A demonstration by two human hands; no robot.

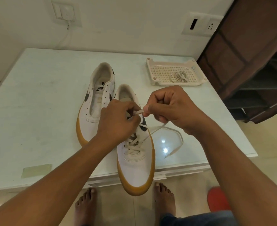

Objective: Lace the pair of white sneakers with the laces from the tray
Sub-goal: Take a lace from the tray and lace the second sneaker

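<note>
Pinching one lace [138, 111] between them, the person's left hand [118, 119] and right hand [170, 108] both have fingers curled on it, right over the half-laced sneaker [136, 168], toe hanging off the table [36, 103] edge. Its loose end trails off at 3 o'clock. The unlaced sneaker [95, 101] sits just beside at 11 o'clock, and the tray [152, 69] at 1 o'clock holds the spare lace [180, 76].
</note>
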